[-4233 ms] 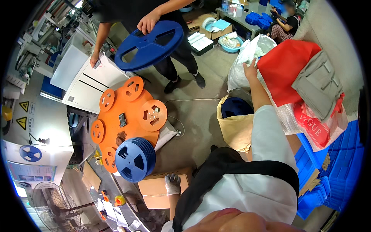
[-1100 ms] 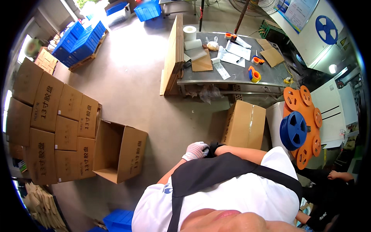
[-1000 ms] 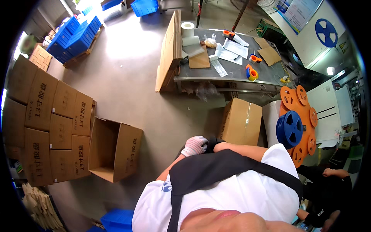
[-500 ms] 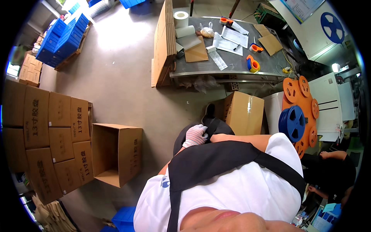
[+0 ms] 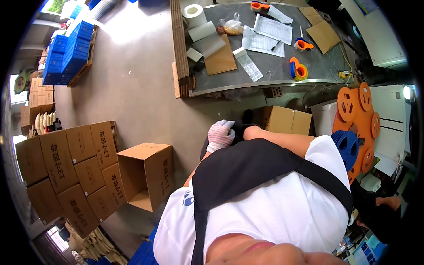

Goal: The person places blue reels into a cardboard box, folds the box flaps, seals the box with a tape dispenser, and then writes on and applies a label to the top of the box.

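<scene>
My left hand [image 5: 220,135], in a white and pink striped knit glove, is in front of my lap with its fingers curled together. It lies against dark material [image 5: 239,130] at the end of my right forearm [image 5: 276,138]. Whether that is a black glove or clothing I cannot tell, and the fingers of my right hand are hidden there. A black apron [image 5: 247,170] covers my front. Just beyond my hands, a closed cardboard box [image 5: 291,120] sits on the floor.
An open cardboard box [image 5: 160,176] lies on its side at left, beside stacked cartons [image 5: 90,174]. Ahead stands a grey worktable [image 5: 276,70] with paper sheets and tape dispensers [image 5: 298,70]. Orange reels [image 5: 346,104] and a blue reel [image 5: 346,148] are at right, with another person [image 5: 375,207].
My view has shifted, bringing the table nearer and moving the cartons rightward in the picture. My gloved left hand stays against the dark material, its fingers slightly higher in view.
</scene>
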The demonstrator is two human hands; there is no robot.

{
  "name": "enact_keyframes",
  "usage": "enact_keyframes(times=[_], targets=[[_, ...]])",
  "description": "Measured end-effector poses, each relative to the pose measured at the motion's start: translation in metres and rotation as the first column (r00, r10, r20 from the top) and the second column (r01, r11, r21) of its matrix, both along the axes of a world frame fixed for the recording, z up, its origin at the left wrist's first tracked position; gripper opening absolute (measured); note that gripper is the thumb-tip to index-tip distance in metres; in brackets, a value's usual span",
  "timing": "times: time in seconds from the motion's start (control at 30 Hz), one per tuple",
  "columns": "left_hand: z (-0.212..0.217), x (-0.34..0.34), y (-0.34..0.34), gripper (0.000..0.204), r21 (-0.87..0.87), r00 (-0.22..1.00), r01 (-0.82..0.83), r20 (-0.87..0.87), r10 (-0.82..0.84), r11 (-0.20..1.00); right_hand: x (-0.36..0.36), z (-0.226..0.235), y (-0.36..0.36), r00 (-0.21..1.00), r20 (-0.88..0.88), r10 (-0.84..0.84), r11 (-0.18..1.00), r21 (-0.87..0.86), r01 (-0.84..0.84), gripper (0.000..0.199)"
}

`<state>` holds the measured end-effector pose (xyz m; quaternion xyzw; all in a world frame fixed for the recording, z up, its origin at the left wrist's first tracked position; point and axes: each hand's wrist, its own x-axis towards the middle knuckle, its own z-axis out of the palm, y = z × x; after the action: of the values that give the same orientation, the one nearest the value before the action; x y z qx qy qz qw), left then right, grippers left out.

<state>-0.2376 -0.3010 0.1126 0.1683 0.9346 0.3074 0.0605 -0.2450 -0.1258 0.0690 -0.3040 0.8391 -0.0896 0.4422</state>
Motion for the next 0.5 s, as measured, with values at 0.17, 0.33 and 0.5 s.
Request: enact_keyframes(times=[0.17, 0.33, 0.5], targets=[[0.006, -0.053, 0.035, 0.031, -0.053, 0.992, 0.124, -0.008, -0.124, 0.991, -0.031, 0.059, 0.049, 0.96, 0.165, -0.227, 0.768, -0.577, 0.28, 0.017], [0.023, -0.096, 0.068, 0.031, -0.058, 0.962, 0.269, 0.064, -0.266, 0.961, -0.05, 0.092, 0.075, 0.905, 0.252, -0.343, 0.787, -0.448, 0.424, 0.017], [0.014, -0.135, 0.078, 0.033, -0.055, 0.926, 0.36, 0.14, -0.35, 0.931, -0.063, 0.118, 0.082, 0.839, 0.301, -0.453, 0.716, -0.438, 0.544, 0.019]])
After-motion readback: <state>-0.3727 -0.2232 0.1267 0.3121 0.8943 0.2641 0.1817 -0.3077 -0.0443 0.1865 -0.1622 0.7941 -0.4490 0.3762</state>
